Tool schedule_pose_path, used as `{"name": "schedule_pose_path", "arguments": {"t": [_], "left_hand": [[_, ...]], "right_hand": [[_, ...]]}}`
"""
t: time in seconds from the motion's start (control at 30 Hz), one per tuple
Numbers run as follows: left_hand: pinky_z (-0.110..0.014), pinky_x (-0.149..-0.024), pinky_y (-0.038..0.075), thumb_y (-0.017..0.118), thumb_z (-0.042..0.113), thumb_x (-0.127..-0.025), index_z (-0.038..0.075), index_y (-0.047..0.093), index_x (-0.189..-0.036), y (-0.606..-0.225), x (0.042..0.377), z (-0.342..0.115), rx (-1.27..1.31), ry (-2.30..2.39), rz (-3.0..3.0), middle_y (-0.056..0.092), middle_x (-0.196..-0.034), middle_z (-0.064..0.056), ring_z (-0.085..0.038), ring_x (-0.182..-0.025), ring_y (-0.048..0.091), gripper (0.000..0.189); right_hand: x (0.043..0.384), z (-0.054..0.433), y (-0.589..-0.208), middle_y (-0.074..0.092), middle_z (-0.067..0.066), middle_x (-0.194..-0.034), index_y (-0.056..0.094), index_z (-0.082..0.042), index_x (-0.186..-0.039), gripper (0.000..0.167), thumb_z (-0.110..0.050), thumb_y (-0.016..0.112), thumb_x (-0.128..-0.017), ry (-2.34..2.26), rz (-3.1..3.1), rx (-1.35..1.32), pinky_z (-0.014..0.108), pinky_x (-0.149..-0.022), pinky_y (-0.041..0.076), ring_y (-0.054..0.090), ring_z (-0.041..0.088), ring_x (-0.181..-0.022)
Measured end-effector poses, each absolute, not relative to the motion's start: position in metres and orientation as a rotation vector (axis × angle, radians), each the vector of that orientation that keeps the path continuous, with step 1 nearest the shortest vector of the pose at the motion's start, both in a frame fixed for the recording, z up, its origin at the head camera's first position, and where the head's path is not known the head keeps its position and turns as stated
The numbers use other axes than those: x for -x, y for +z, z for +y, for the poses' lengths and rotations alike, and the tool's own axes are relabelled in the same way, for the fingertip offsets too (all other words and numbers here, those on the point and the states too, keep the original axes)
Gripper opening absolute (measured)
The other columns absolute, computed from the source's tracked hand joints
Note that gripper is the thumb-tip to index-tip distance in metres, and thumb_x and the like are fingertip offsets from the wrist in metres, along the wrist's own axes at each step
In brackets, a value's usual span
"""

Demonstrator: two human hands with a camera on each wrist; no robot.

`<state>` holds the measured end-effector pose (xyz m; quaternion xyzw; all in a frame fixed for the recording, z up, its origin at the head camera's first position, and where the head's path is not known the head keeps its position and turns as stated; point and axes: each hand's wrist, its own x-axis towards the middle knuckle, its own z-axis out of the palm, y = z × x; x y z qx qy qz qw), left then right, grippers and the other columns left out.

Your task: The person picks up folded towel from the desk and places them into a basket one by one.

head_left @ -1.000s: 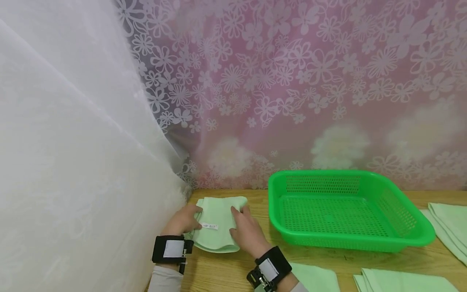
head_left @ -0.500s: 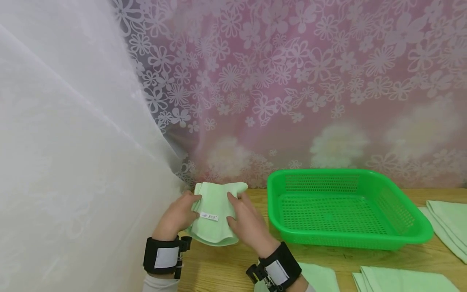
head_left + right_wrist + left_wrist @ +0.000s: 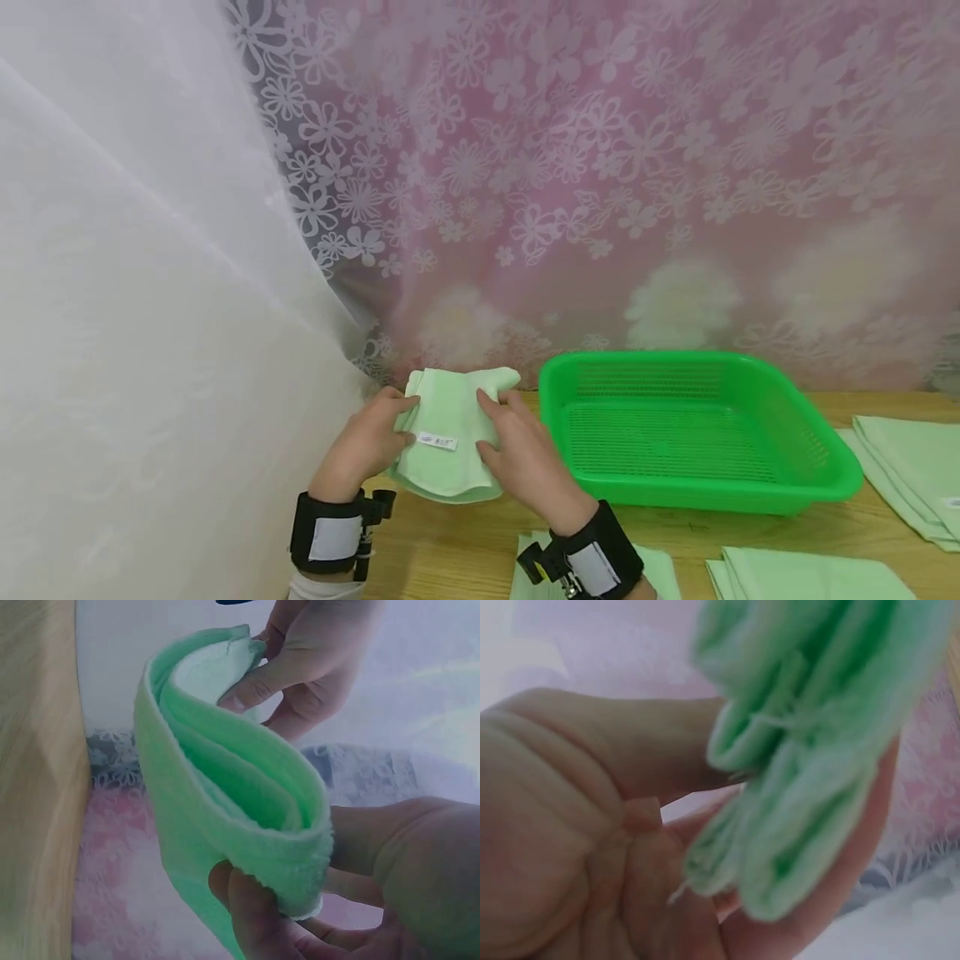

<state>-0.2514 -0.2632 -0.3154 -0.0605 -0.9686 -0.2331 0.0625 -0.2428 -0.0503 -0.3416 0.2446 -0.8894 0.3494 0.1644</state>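
A folded pale green towel (image 3: 450, 471) with a small white label is held up between both hands, left of the basket and apart from the table. My left hand (image 3: 367, 446) pinches its left edge, thumb on top and fingers behind. At the opposite edge, my right hand (image 3: 528, 458) grips the cloth the same way. In the left wrist view the towel's stacked layers (image 3: 795, 810) sit between thumb and fingers. The right wrist view shows the towel (image 3: 217, 780) bowed into loose folds, with both hands on it.
A green plastic basket (image 3: 701, 496) stands on the wooden table (image 3: 427, 550), right of the hands. Other folded green towels lie in front of it (image 3: 810, 575) and to its right (image 3: 915, 467). A white curtain (image 3: 187, 375) hangs close at left, a pink floral one (image 3: 562, 208) behind.
Both hands have lifted the towel off the table, and it now hangs slightly higher and a little to the right. The view has shifted slightly. The basket stays where it was.
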Motion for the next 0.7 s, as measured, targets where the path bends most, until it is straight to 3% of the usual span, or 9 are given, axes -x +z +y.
{"name": "schedule_pose_path", "arguments": {"t": [0.07, 0.3, 0.57, 0.7], "left_hand": [[-0.043, -0.090, 0.056, 0.074, -0.005, -0.092, -0.002, 0.060, -0.146, -0.315, 0.252, -0.252, 0.209, -0.727, -2.923, 0.060, -0.137, -0.019, -0.031, -0.116, 0.062, 0.055], [-0.047, -0.097, 0.054, 0.073, -0.002, -0.095, -0.001, 0.057, -0.149, -0.312, 0.256, -0.200, 0.303, -0.843, -2.893, 0.056, -0.145, -0.021, -0.033, -0.124, 0.060, 0.056], [-0.050, -0.103, 0.052, 0.070, 0.002, -0.098, 0.000, 0.053, -0.152, -0.309, 0.262, -0.134, 0.441, -0.999, -2.844, 0.051, -0.151, -0.023, -0.036, -0.131, 0.057, 0.057], [-0.049, -0.098, 0.052, 0.071, 0.003, -0.099, 0.002, 0.052, -0.153, -0.306, 0.261, -0.095, 0.501, -1.058, -2.849, 0.050, -0.152, -0.022, -0.036, -0.127, 0.058, 0.058]], "right_hand": [[0.241, -0.038, -0.340, 0.057, 0.028, -0.139, 0.057, 0.003, -0.148, 0.062, -0.001, 0.079, -0.090, 0.995, -2.543, -0.669, 0.035, -0.070, 0.053, 0.069, 0.034, -0.099], [0.240, 0.019, -0.331, 0.055, 0.029, -0.143, 0.055, 0.000, -0.151, 0.061, -0.004, 0.076, -0.093, 0.974, -2.580, -0.570, 0.049, -0.088, 0.055, 0.063, 0.042, -0.123], [0.240, 0.098, -0.323, 0.058, 0.032, -0.137, 0.056, 0.002, -0.149, 0.061, -0.006, 0.077, -0.092, 0.861, -2.579, -0.522, 0.046, -0.080, 0.055, 0.065, 0.043, -0.113], [0.238, 0.140, -0.320, 0.058, 0.032, -0.136, 0.055, 0.003, -0.150, 0.065, -0.009, 0.080, -0.091, 0.743, -2.605, -0.522, 0.036, -0.071, 0.048, 0.064, 0.029, -0.093]]}}
